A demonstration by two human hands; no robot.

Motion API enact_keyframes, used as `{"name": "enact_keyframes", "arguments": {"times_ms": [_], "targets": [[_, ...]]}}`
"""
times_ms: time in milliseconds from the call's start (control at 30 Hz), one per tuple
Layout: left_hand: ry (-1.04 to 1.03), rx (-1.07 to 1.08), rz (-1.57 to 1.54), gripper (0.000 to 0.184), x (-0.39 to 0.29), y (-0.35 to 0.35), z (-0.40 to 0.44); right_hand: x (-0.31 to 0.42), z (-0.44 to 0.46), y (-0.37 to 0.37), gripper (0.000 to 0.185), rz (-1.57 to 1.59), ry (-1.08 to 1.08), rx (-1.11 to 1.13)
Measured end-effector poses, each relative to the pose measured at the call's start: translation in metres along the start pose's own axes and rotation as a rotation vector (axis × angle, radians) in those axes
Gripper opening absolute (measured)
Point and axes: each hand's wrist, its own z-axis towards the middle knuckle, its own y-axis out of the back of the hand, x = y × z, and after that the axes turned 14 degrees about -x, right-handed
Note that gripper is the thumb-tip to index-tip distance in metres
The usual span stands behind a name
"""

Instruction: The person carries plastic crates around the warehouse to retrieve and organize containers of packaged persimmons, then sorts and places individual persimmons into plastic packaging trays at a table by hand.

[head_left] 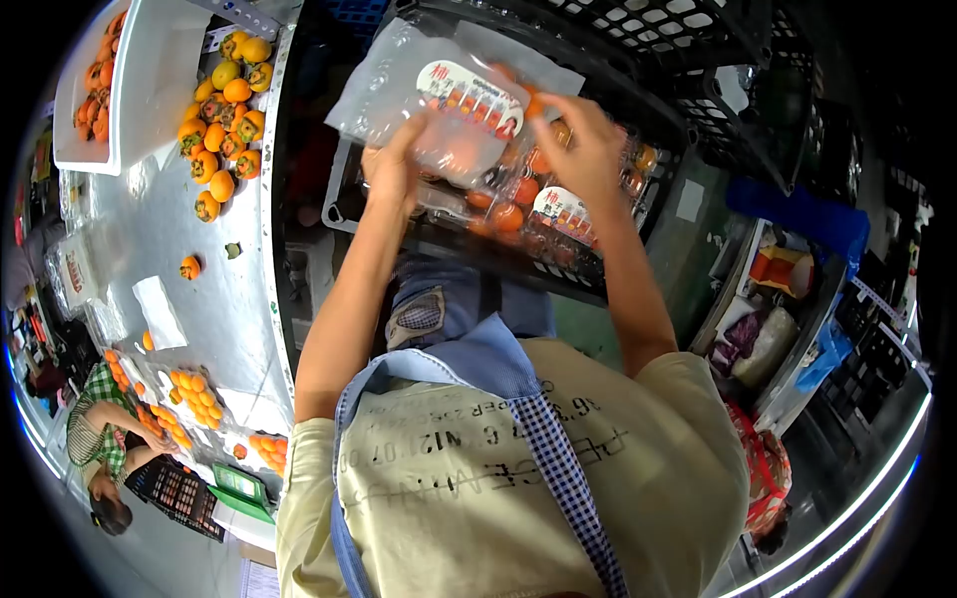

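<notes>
**Left hand point(394, 171) and right hand point(586, 149) at a labelled clear pack point(464, 105)**

The left hand is partly closed at the pack's 7 o'clock edge, thumb on top, remaining fingers largely hidden. The right hand is half open, thumb and fingers curved by the 3 o'clock edge; whether it grips cannot be told. The pack lies at 12 o'clock, above filled packs point(565, 213) in a black crate point(444, 237). Loose orange fruit point(235, 90) occupies the metal table point(227, 289) toward 10 o'clock. Sound handling would probably support both ends, keep the pack level and avoid pressing the fruit beneath.
</notes>
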Motion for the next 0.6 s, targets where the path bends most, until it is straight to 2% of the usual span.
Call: {"name": "enact_keyframes", "arguments": {"times_ms": [33,133,233,367,467,533,600], "targets": [[0.019,-0.042,-0.004,0.038,-0.009,0.003,-0.009,-0.013,0.001,0.010,0.030,-0.038,-0.061,-0.042],[-0.003,-0.040,0.081,0.040,-0.021,0.029,-0.023,-0.060,-0.006,0.029,0.022,-0.083,-0.283,-0.115],[0.019,-0.094,0.142,0.042,-0.032,0.049,-0.029,-0.090,-0.013,0.044,0.022,-0.342,-0.309,0.003],[0.079,-0.080,0.218,0.045,-0.029,0.060,-0.024,-0.110,-0.012,0.028,0.027,-0.440,-0.400,0.199],[0.111,-0.059,0.197,0.046,-0.028,0.052,-0.019,-0.116,-0.006,-0.002,0.031,-0.639,-0.323,0.346],[0.132,-0.048,0.199,0.049,-0.023,0.052,-0.009,-0.107,0.002,-0.014,0.031,-0.704,-0.407,0.379],[0.155,-0.056,0.178,0.044,-0.019,0.050,0.000,-0.107,0.005,-0.018,0.033,-0.699,-0.512,0.377]]}}
